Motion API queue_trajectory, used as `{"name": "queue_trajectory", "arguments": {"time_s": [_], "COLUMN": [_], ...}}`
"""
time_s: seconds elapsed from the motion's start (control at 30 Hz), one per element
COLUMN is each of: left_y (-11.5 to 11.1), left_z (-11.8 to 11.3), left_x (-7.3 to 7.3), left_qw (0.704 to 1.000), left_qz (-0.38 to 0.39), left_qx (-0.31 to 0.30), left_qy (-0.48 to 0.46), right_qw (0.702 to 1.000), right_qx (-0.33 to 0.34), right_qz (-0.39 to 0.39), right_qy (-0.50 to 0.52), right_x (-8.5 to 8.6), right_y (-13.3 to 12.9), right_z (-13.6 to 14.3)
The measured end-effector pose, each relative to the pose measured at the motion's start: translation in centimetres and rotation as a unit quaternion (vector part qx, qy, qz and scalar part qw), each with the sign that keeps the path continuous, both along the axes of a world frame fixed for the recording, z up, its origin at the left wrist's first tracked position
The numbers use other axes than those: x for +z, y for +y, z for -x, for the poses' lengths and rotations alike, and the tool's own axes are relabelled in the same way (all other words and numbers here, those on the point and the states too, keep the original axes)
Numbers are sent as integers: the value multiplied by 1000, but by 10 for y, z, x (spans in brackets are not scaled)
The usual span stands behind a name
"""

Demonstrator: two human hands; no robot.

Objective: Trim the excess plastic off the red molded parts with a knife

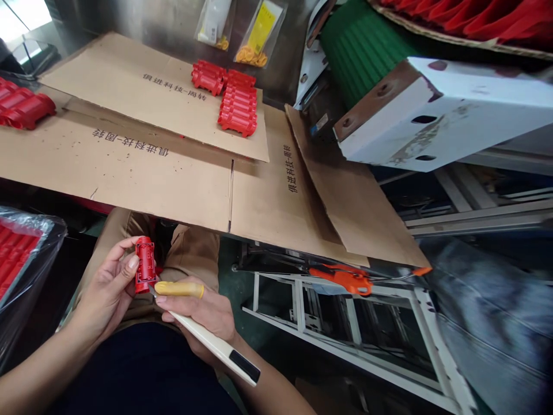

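Observation:
A red plastic cylindrical part is held upright between the thumb and fingers of my left hand, above my lap. My right hand is closed around a white-handled knife with a black end. A yellow cover sits on one finger of my right hand. The knife's blade tip is at the lower right end of the red part. Similar red parts stand in rows on the cardboard ahead, and more red parts lie at the far left.
Two clear bags with yellow pieces lie behind the cardboard. A plastic-lined box of red parts is at the left. A white metal beam juts in at the right, above an orange-handled tool and a white metal frame.

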State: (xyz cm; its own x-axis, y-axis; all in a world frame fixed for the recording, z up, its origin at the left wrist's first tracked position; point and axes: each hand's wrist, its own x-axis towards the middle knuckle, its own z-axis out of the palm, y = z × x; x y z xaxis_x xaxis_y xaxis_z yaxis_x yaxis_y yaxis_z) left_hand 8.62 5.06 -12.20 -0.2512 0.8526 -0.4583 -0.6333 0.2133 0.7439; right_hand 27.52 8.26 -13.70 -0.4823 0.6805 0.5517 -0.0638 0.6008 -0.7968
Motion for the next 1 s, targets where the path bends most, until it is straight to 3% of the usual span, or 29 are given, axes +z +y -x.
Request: {"name": "queue_trajectory", "arguments": {"time_s": [0.33,0.63,1.0], "left_y": [-1,1,-2], "left_z": [-2,2,7], "left_x": [2,6,-12], "left_qw": [1000,998,998], "left_qz": [11,33,10], "left_qx": [-7,-19,-50], "left_qy": [6,-43,-30], "right_qw": [1000,999,1000], "right_qx": [3,-8,13], "right_qz": [25,48,2], "right_qy": [4,-1,-27], "right_x": [3,4,4], "right_y": [1,1,8], "right_z": [1,-3,-5]}}
